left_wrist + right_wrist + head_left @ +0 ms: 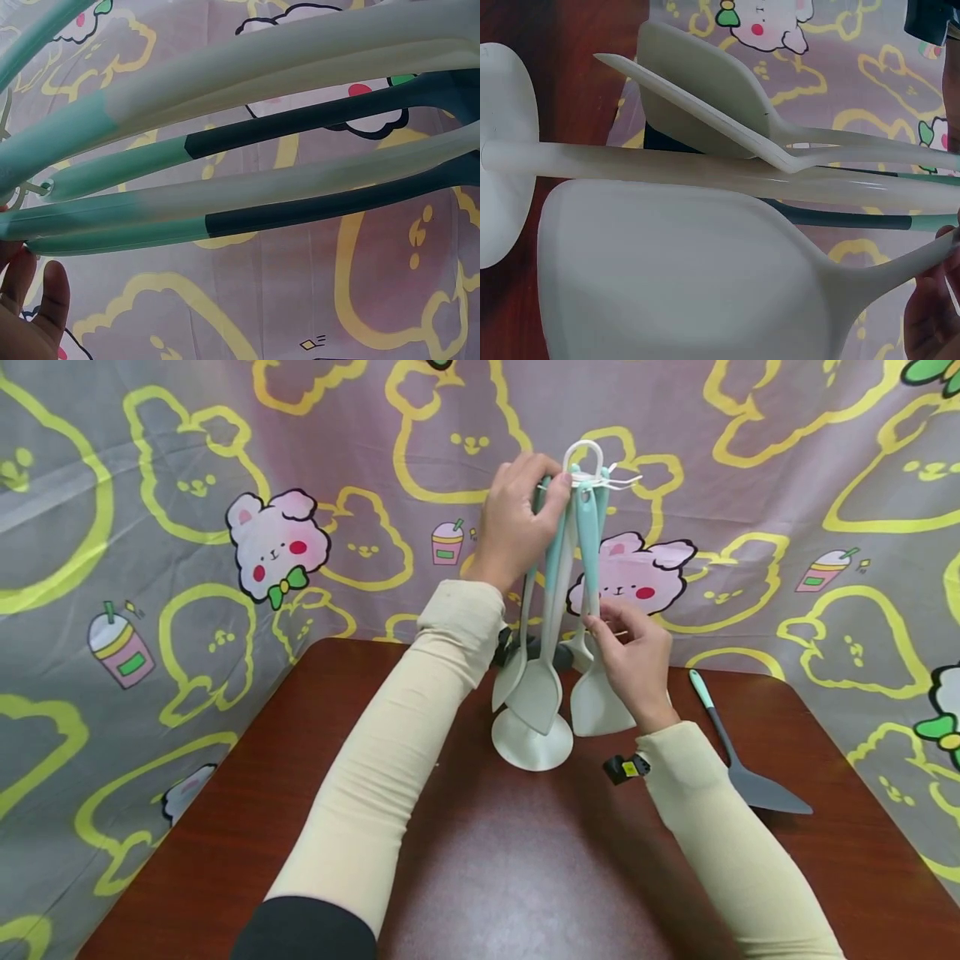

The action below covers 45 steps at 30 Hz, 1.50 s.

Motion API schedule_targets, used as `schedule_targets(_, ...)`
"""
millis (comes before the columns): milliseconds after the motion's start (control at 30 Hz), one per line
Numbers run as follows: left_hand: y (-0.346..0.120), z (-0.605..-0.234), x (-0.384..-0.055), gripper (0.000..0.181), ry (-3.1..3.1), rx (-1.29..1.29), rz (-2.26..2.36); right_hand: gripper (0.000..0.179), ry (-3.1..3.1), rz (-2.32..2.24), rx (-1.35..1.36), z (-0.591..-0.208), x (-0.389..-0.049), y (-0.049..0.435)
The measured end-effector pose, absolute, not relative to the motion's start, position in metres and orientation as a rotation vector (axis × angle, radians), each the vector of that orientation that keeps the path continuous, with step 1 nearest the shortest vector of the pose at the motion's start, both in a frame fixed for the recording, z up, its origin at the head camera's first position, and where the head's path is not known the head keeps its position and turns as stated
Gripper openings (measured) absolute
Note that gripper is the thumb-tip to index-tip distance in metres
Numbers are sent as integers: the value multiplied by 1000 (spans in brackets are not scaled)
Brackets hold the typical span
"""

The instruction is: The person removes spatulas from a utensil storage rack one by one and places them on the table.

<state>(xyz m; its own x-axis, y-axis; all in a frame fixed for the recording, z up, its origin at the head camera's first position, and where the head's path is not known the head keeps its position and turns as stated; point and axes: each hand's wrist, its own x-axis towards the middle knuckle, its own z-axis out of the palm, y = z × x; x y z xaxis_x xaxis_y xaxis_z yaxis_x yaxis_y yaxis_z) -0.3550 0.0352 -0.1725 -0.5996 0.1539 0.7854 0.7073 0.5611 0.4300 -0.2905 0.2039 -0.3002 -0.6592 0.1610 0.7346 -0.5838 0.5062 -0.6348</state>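
The right hand (637,652) pinches the pale spatula (600,703) low on its stem, thumb and fingertips closed together just above the broad head, with no gap showing around the stem. This spatula hangs upright on the right of the white rack (531,753), its head clear of the table (510,860) and its teal handle (588,539) reaching up to the hooks; whether its hole is already on a hook is hard to make out. The left hand (521,514) grips the top of the rack from the left, fingers bent and thumb lying along the near side beside the hooks, though the overlap hides whether the thumb presses a hook or a handle end. Between the two hands, two more pale utensils (534,697) hang on the left of the post, and dark-necked utensils (300,127) with green handles hang on the far side. The rack stands on its round base towards the far middle of the table. To the right, apart from it and beyond the right sleeve (697,777), a grey turner (765,789) lies with its green handle pointing to the far edge. A patterned cloth (360,460) hangs behind.
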Motion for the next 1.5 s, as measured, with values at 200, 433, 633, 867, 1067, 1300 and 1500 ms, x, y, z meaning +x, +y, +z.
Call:
schedule_targets(200, 35, -172, -355, 24, -2060, -699, -997, 24, -1940, 1150, 390, -301, -288, 204)
schedule_targets(433, 34, -170, -355, 26, -2081, -694, -991, 23, -1921, 1116, 415, -301, -286, 204)
schedule_targets(633, 35, -170, -355, 25, -2086, -690, -985, 22, -1933, 1081, 425, -301, -284, 203)
schedule_targets(867, 35, -171, -355, 25, -2110, -680, -1001, 24, -1955, 1065, 420, -299, -281, 203)
schedule_targets(1067, 35, -173, -354, 25, -2110, -676, -1002, 24, -1963, 1077, 415, -299, -278, 202)
schedule_targets(1300, 35, -173, -356, 26, -2103, -675, -1007, 24, -1963, 1065, 413, -298, -277, 202)
schedule_targets(1500, 35, -174, -356, 25, -2078, -683, -994, 24, -1963, 1063, 410, -298, -276, 202)
